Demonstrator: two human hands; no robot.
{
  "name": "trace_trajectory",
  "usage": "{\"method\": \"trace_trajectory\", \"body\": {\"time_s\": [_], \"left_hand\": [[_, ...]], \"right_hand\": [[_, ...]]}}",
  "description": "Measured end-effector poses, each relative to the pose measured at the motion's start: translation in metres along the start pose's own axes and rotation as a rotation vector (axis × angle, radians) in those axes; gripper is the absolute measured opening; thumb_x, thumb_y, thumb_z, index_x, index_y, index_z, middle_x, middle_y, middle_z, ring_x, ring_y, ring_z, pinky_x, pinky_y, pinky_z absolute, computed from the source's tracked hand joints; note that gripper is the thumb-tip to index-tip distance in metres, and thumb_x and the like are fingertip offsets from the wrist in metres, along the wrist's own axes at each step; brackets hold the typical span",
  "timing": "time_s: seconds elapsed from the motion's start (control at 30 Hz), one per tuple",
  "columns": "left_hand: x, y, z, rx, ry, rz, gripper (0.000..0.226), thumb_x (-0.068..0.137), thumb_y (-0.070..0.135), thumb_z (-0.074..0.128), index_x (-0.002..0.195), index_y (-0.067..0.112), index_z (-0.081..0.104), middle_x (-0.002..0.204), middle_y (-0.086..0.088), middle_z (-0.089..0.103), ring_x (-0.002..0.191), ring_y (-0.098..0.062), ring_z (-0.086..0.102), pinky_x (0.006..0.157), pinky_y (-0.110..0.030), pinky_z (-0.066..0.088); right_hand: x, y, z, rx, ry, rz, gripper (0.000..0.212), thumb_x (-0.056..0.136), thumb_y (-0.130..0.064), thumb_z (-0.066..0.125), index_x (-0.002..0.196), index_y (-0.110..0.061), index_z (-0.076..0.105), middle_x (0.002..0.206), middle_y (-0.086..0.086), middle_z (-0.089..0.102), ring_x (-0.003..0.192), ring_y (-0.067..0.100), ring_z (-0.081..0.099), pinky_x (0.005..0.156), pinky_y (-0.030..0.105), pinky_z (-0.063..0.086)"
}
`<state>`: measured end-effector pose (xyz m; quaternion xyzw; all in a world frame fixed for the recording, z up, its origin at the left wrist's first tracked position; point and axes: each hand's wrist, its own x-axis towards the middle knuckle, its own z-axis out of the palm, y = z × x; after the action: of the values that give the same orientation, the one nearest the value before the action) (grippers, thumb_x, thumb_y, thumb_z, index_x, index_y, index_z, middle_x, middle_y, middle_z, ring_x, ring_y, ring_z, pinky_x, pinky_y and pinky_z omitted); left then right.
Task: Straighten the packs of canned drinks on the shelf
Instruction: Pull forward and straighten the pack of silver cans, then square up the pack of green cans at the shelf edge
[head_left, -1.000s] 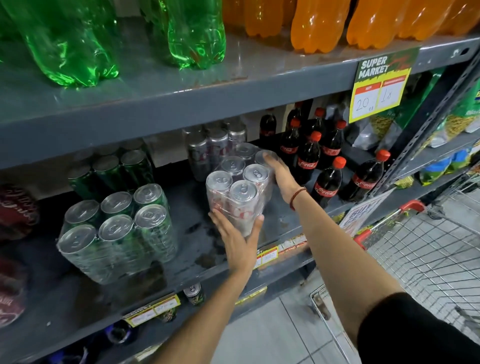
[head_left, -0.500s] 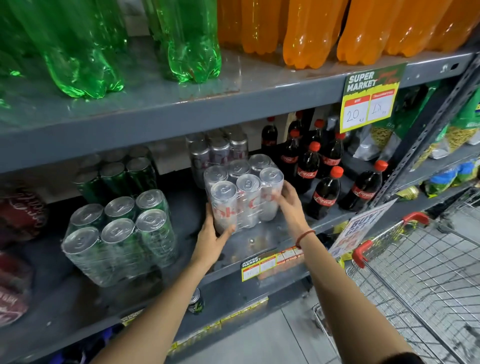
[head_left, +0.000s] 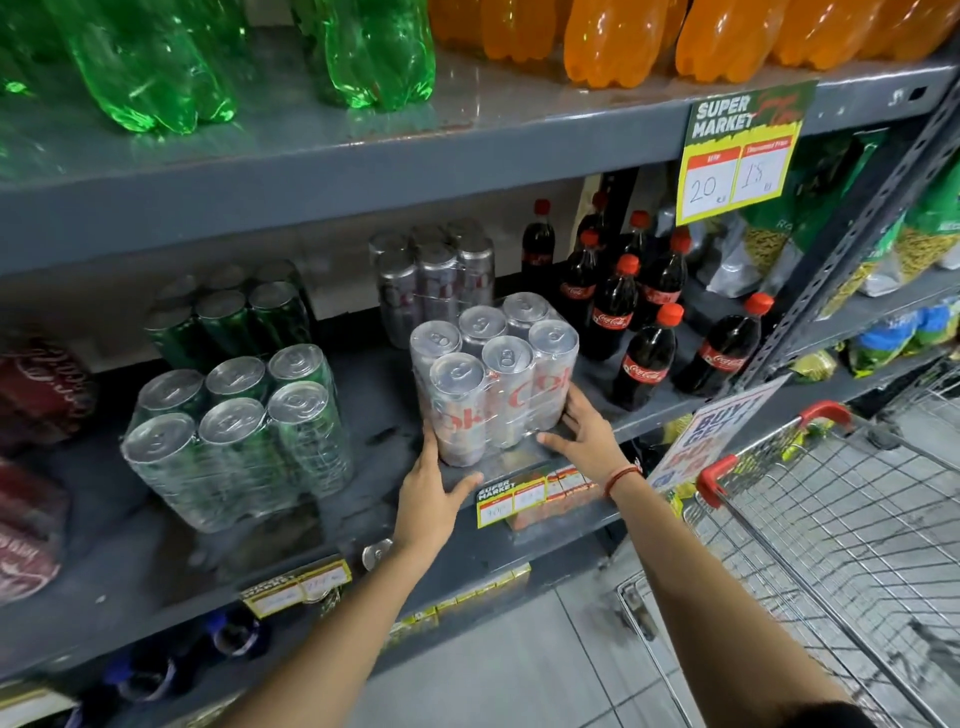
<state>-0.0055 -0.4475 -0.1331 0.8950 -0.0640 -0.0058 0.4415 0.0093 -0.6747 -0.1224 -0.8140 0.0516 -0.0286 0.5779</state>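
A person's left hand and right hand pressed open-palmed against the lower front corners of a shrink-wrapped six-pack of silver cola cans, which stood on the grey metal shelf near its front lip. Neither grip was closed around the pack; fingers lay flat on the film. Just right of the right grip stood dark cola bottles with red caps, and well to the left of the left grip a wrapped pack of green cans. A hard shove rightward looked likely to topple those bottles; slick film could let the palms slip.
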Motion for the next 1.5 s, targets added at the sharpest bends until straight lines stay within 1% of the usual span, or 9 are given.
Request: {"method": "trace_trajectory", "body": {"time_s": [0.2, 0.4, 0.6, 0.9, 1.03, 1.13, 1.27, 1.37, 1.5], "left_hand": [[-0.020, -0.004, 0.006, 0.025, 0.074, 0.014, 0.094, 0.079, 0.039, 0.070, 0.150, 0.023, 0.010, 0.127, -0.011, 0.064, 0.112, -0.027, 0.063, 0.094, -0.043, 0.050], [-0.020, -0.001, 0.005, 0.036, 0.154, 0.028, 0.083, 0.082, 0.027, 0.069, 0.149, 0.016, 0.021, 0.100, -0.011, 0.074, 0.093, -0.029, 0.069, 0.082, -0.041, 0.054], [-0.020, -0.001, 0.005, 0.094, 0.165, 0.031, 0.081, 0.083, 0.032, 0.067, 0.149, 0.016, 0.022, 0.099, -0.012, 0.074, 0.090, -0.031, 0.069, 0.078, -0.044, 0.055], [-0.022, 0.004, -0.001, 0.252, 0.115, 0.029, 0.076, 0.088, 0.041, 0.058, 0.148, 0.010, 0.022, 0.108, -0.014, 0.070, 0.096, -0.030, 0.067, 0.078, -0.042, 0.052], [-0.024, 0.007, -0.023, 0.088, 0.057, 0.056, 0.074, 0.083, 0.031, 0.068, 0.145, 0.014, 0.031, 0.120, -0.014, 0.065, 0.106, -0.030, 0.063, 0.088, -0.043, 0.052], [-0.041, 0.001, -0.055, -0.069, 0.182, 0.087, 0.056, 0.084, 0.031, 0.067, 0.134, 0.016, 0.048, 0.127, -0.010, 0.062, 0.105, -0.023, 0.063, 0.090, -0.041, 0.053], [-0.072, -0.027, -0.103, -0.160, 0.507, 0.081, 0.019, 0.087, 0.028, 0.063, 0.100, 0.014, 0.062, 0.096, -0.005, 0.062, 0.081, -0.008, 0.060, 0.072, -0.039, 0.054], [-0.085, -0.049, -0.138, -0.159, 0.708, -0.045, 0.022, 0.087, 0.024, 0.063, 0.097, 0.006, 0.057, 0.096, -0.013, 0.054, 0.080, -0.014, 0.048, 0.078, -0.037, 0.046], [-0.078, -0.082, -0.176, -0.130, 0.684, -0.236, 0.061, 0.084, 0.028, 0.067, 0.133, 0.003, 0.039, 0.135, -0.021, 0.038, 0.123, -0.032, 0.039, 0.101, -0.038, 0.035]], "right_hand": [[-0.023, 0.005, 0.005, 0.009, 0.060, -0.021, 0.083, 0.075, 0.003, 0.072, 0.144, -0.019, 0.031, 0.129, -0.007, 0.052, 0.124, 0.010, 0.049, 0.095, 0.004, 0.039], [-0.035, 0.001, 0.013, -0.007, 0.148, -0.037, 0.083, 0.073, -0.001, 0.076, 0.142, -0.018, 0.035, 0.120, -0.021, 0.053, 0.117, 0.000, 0.051, 0.098, 0.007, 0.039], [-0.039, -0.006, 0.017, 0.005, 0.198, -0.031, 0.079, 0.073, 0.002, 0.075, 0.140, -0.018, 0.038, 0.117, -0.019, 0.054, 0.115, 0.002, 0.050, 0.092, -0.001, 0.036], [-0.041, -0.017, 0.015, -0.061, 0.177, 0.049, 0.081, 0.073, 0.000, 0.075, 0.142, -0.016, 0.036, 0.128, 0.003, 0.058, 0.119, 0.012, 0.052, 0.101, 0.024, 0.040], [-0.047, -0.028, 0.022, -0.197, 0.285, 0.085, 0.068, 0.071, -0.003, 0.078, 0.130, -0.014, 0.047, 0.120, 0.008, 0.065, 0.111, 0.019, 0.059, 0.098, 0.033, 0.046], [-0.071, -0.044, 0.058, -0.105, 0.548, 0.118, 0.043, 0.078, -0.004, 0.072, 0.118, -0.005, 0.055, 0.116, 0.014, 0.064, 0.103, 0.020, 0.057, 0.088, 0.028, 0.043], [-0.102, -0.067, 0.130, 0.154, 0.694, 0.068, 0.028, 0.089, -0.012, 0.061, 0.114, 0.000, 0.057, 0.111, 0.017, 0.062, 0.099, 0.026, 0.059, 0.076, 0.005, 0.040], [-0.113, -0.091, 0.183, 0.218, 0.585, -0.035, 0.025, 0.092, -0.017, 0.058, 0.111, -0.002, 0.059, 0.109, 0.017, 0.064, 0.089, 0.011, 0.058, 0.071, -0.001, 0.039], [-0.093, -0.115, 0.221, 0.150, 0.216, -0.050, 0.058, 0.084, -0.032, 0.067, 0.133, -0.012, 0.044, 0.132, 0.008, 0.049, 0.116, 0.017, 0.051, 0.093, 0.021, 0.046]]}}
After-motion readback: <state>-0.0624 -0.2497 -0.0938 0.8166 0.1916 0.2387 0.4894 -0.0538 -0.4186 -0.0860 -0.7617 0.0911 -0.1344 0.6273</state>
